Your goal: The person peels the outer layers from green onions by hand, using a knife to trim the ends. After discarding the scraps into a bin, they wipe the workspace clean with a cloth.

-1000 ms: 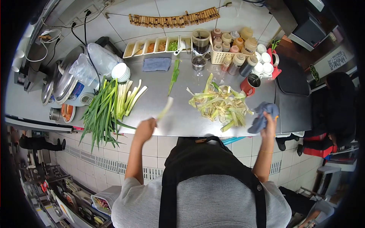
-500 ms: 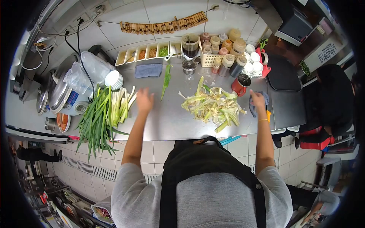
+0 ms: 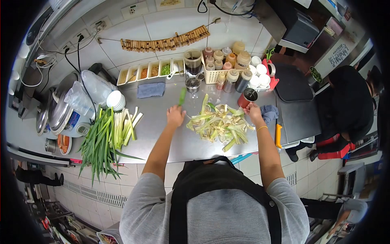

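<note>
My left hand (image 3: pixel 176 116) is closed on a green leaf piece (image 3: pixel 182 96), which points up towards the metal cup (image 3: pixel 192 84). To its right lies a heap of pale, wilted leaf trimmings (image 3: pixel 219 125) on the steel counter (image 3: pixel 162 142). My right hand (image 3: pixel 254 113) has its fingers at the handle of the red mug (image 3: pixel 248 98), just beyond the right side of the heap. A bunch of green onions (image 3: pixel 101 140) lies at the left, white ends up, leaves hanging over the front edge.
A blue cloth (image 3: pixel 269 114) and an orange-handled knife (image 3: pixel 278 135) lie right of my right hand. Behind stand a basket of bottles (image 3: pixel 212 76), a folded cloth (image 3: pixel 150 90) and condiment trays (image 3: pixel 138 74). A black-clothed person (image 3: pixel 351 105) is at the right.
My left hand moved right and took hold of the green leaf piece that lay on the counter. My right hand moved from the blue cloth to the red mug. The view shifted slightly.
</note>
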